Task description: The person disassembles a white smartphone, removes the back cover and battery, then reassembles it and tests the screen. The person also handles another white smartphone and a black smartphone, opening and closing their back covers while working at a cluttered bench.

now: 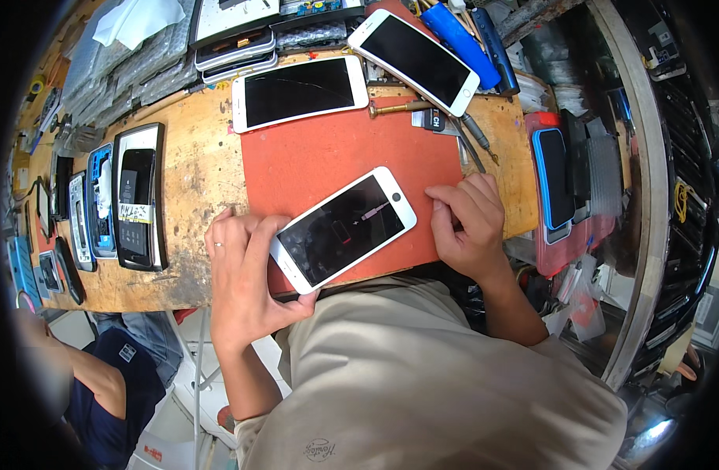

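A white smartphone (pixel 344 235) lies at a slant near the front of the red mat (pixel 312 168). Its dark screen is lit with a red low-battery symbol and a charging-cable picture. My left hand (pixel 246 266) grips the phone's left end, with the thumb along the near edge and the fingers at the far corner. To the right of the phone, apart from it, my right hand (pixel 469 223) rests on the mat with curled fingers and nothing visible in them. Beyond lie a white phone with a cracked screen (pixel 300 92) and another white phone (pixel 414 61).
Screwdrivers (pixel 398 108) and tweezers (pixel 469 145) lie at the mat's far right. Opened phones (pixel 140 196) line the wooden bench's left side. Bubble-wrapped stacks (pixel 140 63) stand at the back left. A blue-edged phone (pixel 554 178) sits right. Another person's arm (pixel 97 380) shows lower left.
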